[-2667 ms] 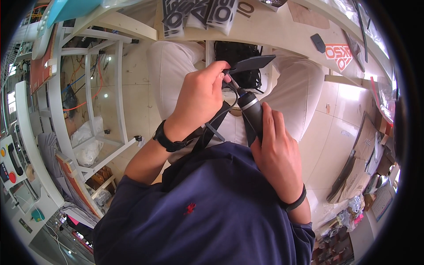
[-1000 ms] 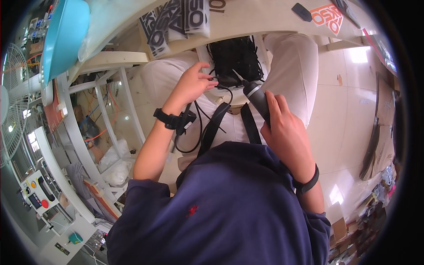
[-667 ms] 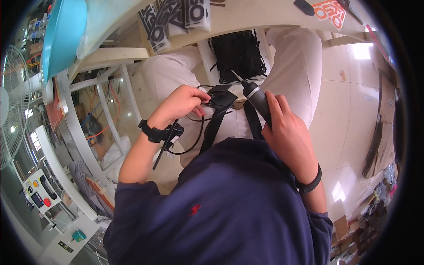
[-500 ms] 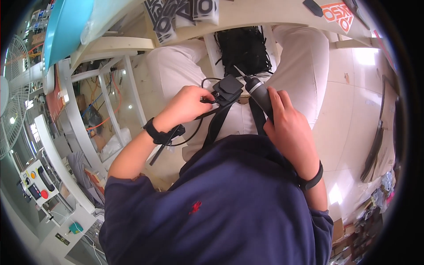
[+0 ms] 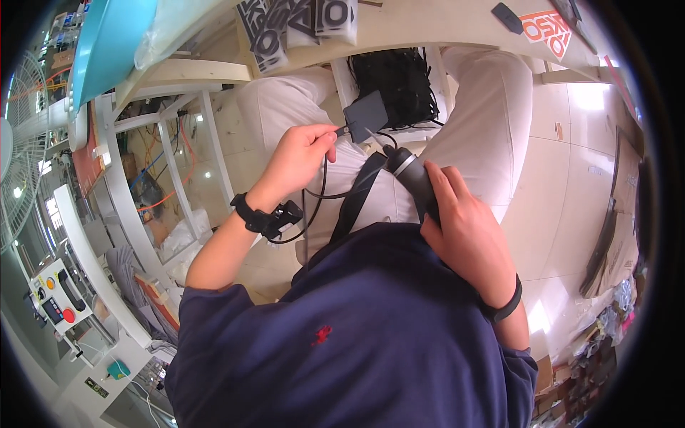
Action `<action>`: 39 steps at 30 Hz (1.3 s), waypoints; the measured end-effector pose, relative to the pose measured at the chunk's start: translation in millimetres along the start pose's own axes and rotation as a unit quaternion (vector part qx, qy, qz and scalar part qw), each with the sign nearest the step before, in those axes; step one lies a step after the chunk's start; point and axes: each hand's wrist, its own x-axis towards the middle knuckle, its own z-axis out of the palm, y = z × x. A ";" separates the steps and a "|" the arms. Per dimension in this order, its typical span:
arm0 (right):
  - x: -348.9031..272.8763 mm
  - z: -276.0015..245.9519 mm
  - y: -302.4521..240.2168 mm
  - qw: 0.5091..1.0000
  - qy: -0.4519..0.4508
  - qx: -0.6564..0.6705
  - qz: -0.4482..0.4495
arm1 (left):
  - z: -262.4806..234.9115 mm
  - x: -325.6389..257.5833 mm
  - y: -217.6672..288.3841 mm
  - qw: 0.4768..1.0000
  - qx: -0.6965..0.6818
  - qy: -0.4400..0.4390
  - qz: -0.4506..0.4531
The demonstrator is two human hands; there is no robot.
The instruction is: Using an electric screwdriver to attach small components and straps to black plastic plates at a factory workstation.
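My left hand (image 5: 305, 157) pinches the narrow tab of a flat, dark square piece (image 5: 367, 114) between thumb and fingers. A small shiny spot shows on that tab, by my fingertips. Wrapped round a dark, pen-thick-tipped electric screwdriver (image 5: 416, 181) with a silver band is my right hand (image 5: 467, 217). The tool's thin pointed bit overlaps the square piece's lower edge in view; whether it touches, I cannot tell. A black cable (image 5: 335, 195) loops below the piece, near a black device (image 5: 282, 220) strapped to my left wrist.
Between my knees a white tray (image 5: 341, 75) holds a heap of black strap-like parts (image 5: 394, 85). On the table edge (image 5: 407, 32) ahead lie printed packets (image 5: 335, 21) and a small dark object (image 5: 506, 18). A white frame (image 5: 217, 135) stands at left, beside a fan (image 5: 21, 150).
My left hand has turned the dark square piece outward and raised it away from me. The screwdriver has shifted slightly toward me and left, its bit now overlapping the piece.
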 end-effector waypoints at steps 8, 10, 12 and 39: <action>2.8 4.5 -5.1 1.000 -0.007 0.004 -0.019 | 15.4 -22.6 18.3 0.994 -0.011 0.071 0.084; 3.3 2.8 -7.3 1.000 -0.008 0.003 -0.018 | 19.0 -26.2 18.7 0.992 -0.006 0.085 0.093; 3.6 0.9 -9.1 1.000 -0.009 0.003 -0.014 | 23.1 -28.7 20.0 0.988 0.003 0.103 0.113; 5.2 1.0 -8.0 0.997 -0.032 0.069 -0.009 | 48.3 -25.9 13.4 0.884 0.179 0.278 0.329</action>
